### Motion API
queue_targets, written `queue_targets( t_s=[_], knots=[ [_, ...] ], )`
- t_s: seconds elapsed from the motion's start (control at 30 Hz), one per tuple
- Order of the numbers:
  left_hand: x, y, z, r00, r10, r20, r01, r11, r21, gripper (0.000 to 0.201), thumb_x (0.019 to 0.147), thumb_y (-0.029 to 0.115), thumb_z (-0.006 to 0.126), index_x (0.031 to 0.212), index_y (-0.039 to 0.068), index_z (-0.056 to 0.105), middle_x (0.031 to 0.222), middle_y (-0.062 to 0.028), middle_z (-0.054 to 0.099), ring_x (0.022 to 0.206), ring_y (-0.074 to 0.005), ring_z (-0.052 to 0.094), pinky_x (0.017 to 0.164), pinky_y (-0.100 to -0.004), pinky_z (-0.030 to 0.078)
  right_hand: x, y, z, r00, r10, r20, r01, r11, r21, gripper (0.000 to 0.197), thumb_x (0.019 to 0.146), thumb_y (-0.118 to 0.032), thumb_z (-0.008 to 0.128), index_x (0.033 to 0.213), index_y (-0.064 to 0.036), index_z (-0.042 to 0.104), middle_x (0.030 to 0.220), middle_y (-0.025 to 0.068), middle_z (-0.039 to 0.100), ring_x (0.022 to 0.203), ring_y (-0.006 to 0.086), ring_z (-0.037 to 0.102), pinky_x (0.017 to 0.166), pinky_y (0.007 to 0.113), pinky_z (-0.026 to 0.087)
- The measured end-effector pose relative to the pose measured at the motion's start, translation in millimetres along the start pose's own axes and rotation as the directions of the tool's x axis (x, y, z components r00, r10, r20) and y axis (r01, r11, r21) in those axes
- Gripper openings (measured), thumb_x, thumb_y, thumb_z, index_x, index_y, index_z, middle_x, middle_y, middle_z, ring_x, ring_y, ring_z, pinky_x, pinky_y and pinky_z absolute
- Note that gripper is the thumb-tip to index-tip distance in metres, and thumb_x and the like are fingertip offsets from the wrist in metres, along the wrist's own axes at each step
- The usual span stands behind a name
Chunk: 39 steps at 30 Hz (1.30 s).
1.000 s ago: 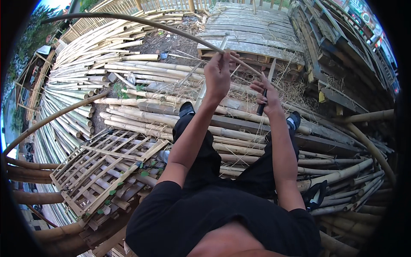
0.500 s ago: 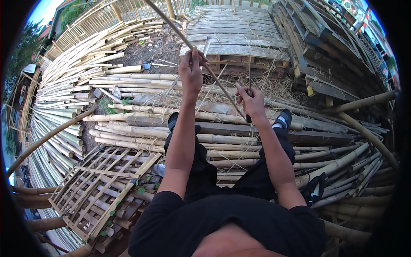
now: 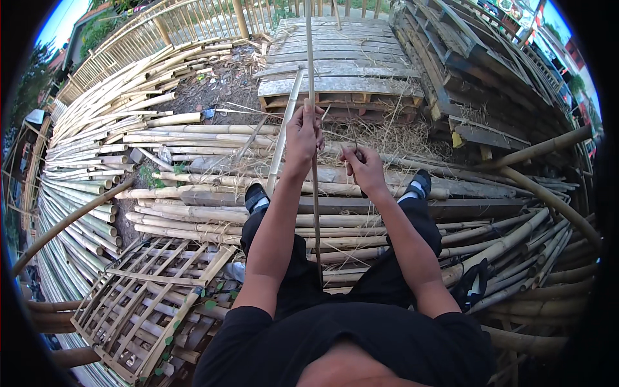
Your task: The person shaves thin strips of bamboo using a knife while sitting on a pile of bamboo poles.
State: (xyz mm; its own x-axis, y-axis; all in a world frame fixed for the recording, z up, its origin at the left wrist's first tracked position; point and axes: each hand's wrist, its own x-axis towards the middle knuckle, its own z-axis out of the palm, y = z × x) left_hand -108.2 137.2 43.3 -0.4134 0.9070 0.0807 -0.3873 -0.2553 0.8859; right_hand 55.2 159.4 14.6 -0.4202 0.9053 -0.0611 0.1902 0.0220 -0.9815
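Note:
My left hand (image 3: 304, 138) is closed around a long, thin bamboo strip (image 3: 311, 58). The strip stands nearly upright in view, running from the top edge down past my wrist to between my legs. To its right, my right hand (image 3: 364, 168) is closed on a slim dark tool (image 3: 354, 132), perhaps a knife seen edge-on. Its thin upper part points away from me, and a dark end shows below the fist. The two hands are apart. Just left of my left hand, a pale split bamboo slat (image 3: 284, 126) slants down from the pallet.
A wooden pallet (image 3: 335, 55) lies ahead, with stacked pallets (image 3: 464, 71) at the right. Bamboo poles (image 3: 213, 213) cover the ground around my feet, and more pile up at left (image 3: 71, 187). A bamboo lattice (image 3: 145, 297) lies near left. Dry straw (image 3: 400, 132) is strewn ahead.
The bamboo strip has swung from a slant to nearly upright, its lower end now between my legs. My left hand has moved slightly nearer and right; my right hand slightly left and nearer.

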Motion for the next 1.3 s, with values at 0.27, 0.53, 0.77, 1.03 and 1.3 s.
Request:
queue_targets(
  t_s=[0.27,0.53,0.77,1.03,1.3],
  knots=[
    [-9,-5,11,0.997,-0.076,-0.001,0.075,0.996,-0.048,0.027,0.1,0.026,0.042,0.097,0.003,0.054,0.064,0.0029,0.041,0.041,-0.0027,0.033,0.038,-0.0189,0.026,0,-3,-2,0.999,0.036,-0.013,-0.036,0.999,-0.002,0.031,0.09,-0.029,0.061,0.077,-0.0011,0.064,0.052,-0.0013,0.053,0.046,0.0046,0.046,0.046,0.023,0.034],
    [-12,-5,17,0.992,-0.126,0.028,0.128,0.982,-0.141,0.019,0.091,0.014,0.058,0.102,0.004,0.046,0.067,-0.0013,0.051,0.045,-0.0054,0.038,0.042,-0.0196,0.03,3,0,-5,0.998,-0.009,-0.065,0.016,0.995,0.102,0.023,0.091,-0.025,0.06,0.086,-0.0032,0.061,0.056,-0.0019,0.052,0.043,0.0033,0.041,0.039,0.021,0.029],
    [-17,-4,16,0.984,-0.158,0.083,0.161,0.986,-0.035,0.026,0.09,0.017,0.062,0.106,0.004,0.047,0.077,-0.0071,0.063,0.053,-0.0093,0.055,0.048,-0.0211,0.044,2,-7,-14,0.993,0.036,-0.113,-0.026,0.996,0.088,0.025,0.089,-0.024,0.061,0.084,0.0006,0.062,0.06,0.0003,0.057,0.052,0.0051,0.05,0.049,0.023,0.038],
    [-24,5,17,0.929,-0.337,0.15,0.331,0.941,0.066,0.05,0.087,0.015,0.064,0.129,0.007,0.039,0.087,-0.0075,0.062,0.063,-0.0122,0.06,0.055,-0.0244,0.051,4,-8,-19,0.991,0.028,-0.128,-0.016,0.995,0.101,0.024,0.089,-0.023,0.062,0.084,0.0004,0.062,0.06,0.0012,0.058,0.053,0.0058,0.051,0.049,0.023,0.039],
    [-32,2,23,0.874,-0.411,0.258,0.403,0.911,0.085,0.069,0.086,0.008,0.064,0.142,0.005,0.024,0.101,-0.0156,0.057,0.074,-0.0189,0.063,0.069,-0.0302,0.056,3,-15,-27,0.982,0.02,-0.187,0.003,0.992,0.123,0.027,0.088,-0.025,0.062,0.081,0.0013,0.061,0.059,0.0018,0.057,0.052,0.0061,0.051,0.048,0.025,0.039]
  ],
)
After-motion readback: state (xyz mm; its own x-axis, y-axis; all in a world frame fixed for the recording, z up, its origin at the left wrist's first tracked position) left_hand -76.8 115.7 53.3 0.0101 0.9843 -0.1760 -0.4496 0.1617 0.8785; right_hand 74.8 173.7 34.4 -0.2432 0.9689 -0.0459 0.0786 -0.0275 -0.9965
